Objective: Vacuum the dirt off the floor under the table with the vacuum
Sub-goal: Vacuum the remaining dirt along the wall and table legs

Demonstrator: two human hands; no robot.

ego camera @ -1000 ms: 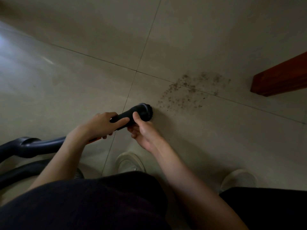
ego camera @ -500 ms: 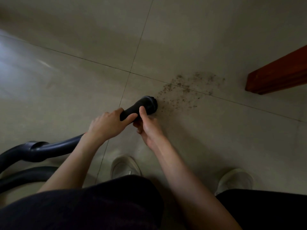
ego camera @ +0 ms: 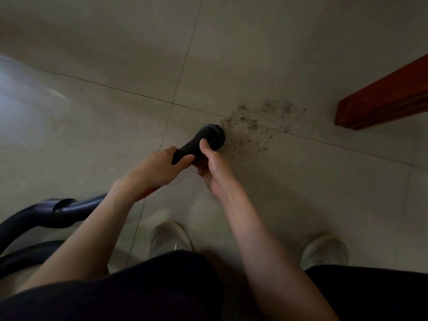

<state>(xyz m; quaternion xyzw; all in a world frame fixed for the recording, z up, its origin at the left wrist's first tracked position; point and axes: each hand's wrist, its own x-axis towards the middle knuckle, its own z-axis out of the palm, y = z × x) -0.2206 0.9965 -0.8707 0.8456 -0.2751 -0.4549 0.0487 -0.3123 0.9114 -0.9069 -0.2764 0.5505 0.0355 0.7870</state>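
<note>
here there is one vacuum nozzle (ego camera: 209, 142) with a round brush head, one dirt patch (ego camera: 259, 126) on the tiled floor (ego camera: 92, 112), one wooden table leg (ego camera: 382, 98) and two white shoes (ego camera: 170, 237) – one under each knee. the brush head sits at the near edge of the dirt, on the floor. the left hand (ego camera: 157, 170) grips the nozzle tube from above, fingers curled around it. the right hand (ego camera: 212, 165) holds the nozzle from the side – thumb pressed on top, other fingers curled under it. both forearms reach forward and downward.
</note>
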